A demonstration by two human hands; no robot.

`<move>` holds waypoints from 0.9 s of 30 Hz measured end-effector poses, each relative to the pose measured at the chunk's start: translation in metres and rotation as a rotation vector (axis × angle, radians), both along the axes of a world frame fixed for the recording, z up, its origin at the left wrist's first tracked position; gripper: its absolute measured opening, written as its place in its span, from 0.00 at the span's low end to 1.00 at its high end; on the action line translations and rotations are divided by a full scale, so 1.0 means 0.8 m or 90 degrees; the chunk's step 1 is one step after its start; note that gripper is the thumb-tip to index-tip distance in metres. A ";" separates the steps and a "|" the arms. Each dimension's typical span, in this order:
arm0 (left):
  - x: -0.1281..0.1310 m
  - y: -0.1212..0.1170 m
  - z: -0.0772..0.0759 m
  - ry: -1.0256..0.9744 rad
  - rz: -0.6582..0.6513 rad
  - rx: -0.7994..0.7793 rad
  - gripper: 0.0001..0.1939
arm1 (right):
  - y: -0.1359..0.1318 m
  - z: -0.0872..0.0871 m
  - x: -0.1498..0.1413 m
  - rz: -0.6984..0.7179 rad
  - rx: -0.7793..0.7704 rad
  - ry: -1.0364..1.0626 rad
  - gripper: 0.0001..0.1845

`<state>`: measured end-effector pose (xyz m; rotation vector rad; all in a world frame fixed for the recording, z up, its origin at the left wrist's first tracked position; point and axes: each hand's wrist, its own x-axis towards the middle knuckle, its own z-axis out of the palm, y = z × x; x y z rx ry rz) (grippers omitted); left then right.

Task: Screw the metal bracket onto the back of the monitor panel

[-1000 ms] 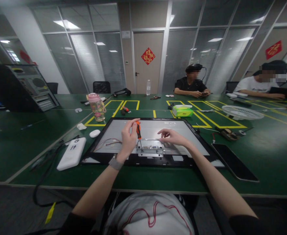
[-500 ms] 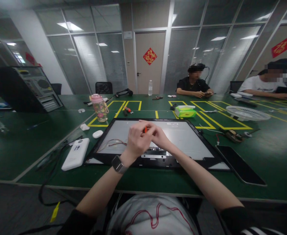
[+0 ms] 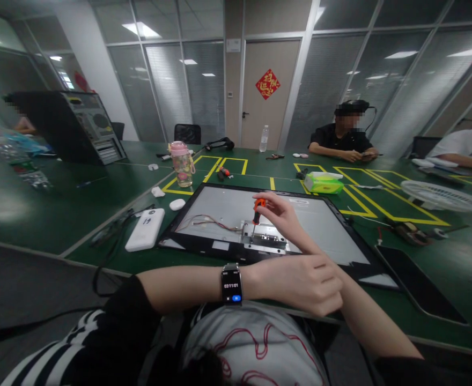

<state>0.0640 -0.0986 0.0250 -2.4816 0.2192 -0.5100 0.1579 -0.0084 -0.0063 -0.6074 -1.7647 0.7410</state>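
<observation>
My right hand (image 3: pixel 278 209) grips the orange and black handle of a screwdriver (image 3: pixel 257 213), held nearly upright. Its shaft points down at a silver metal bracket (image 3: pixel 249 241) on the back of a flat display panel (image 3: pixel 320 230). The panel has a grey back and a black frame. Thin wires (image 3: pixel 207 221) run across it to the bracket's left end. My left hand (image 3: pixel 306 284), with a watch (image 3: pixel 231 285) on the wrist, crosses low in front of the panel against my right forearm. Its fingers are curled, and nothing shows in them.
A white power bank (image 3: pixel 145 229) and a small white case (image 3: pixel 177 205) lie left of the panel, a black phone (image 3: pixel 419 284) right. Behind stand a pink-lidded bottle (image 3: pixel 182 166) and a green tissue pack (image 3: pixel 323 183). A person (image 3: pixel 346 134) sits across the table.
My left hand has left the panel and come down over my right forearm. The screwdriver now shows in my right hand over the bracket. The view has turned slightly left.
</observation>
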 end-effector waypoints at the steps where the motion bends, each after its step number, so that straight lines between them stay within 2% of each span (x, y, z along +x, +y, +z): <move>1: 0.000 -0.002 -0.001 0.001 0.001 -0.003 0.15 | 0.000 0.001 0.001 0.000 0.001 0.006 0.12; 8: 0.002 -0.001 -0.007 0.010 0.005 -0.039 0.14 | 0.004 0.002 0.007 0.027 -0.026 0.064 0.06; 15: 0.005 0.005 -0.005 -0.007 0.000 -0.011 0.14 | 0.002 0.001 0.005 0.078 -0.117 0.075 0.15; 18: -0.004 0.030 -0.002 -0.102 0.023 0.010 0.13 | 0.000 -0.001 0.003 0.092 -0.161 0.087 0.17; 21: -0.025 0.070 0.000 -0.333 0.123 -0.019 0.11 | 0.001 -0.006 0.002 0.077 -0.178 0.094 0.18; 24: -0.047 0.107 -0.007 -0.507 0.215 -0.127 0.13 | 0.005 -0.009 0.001 0.096 -0.196 0.099 0.24; 27: -0.057 0.127 -0.021 -0.539 0.246 -0.298 0.14 | 0.010 -0.010 -0.004 0.139 -0.237 0.106 0.27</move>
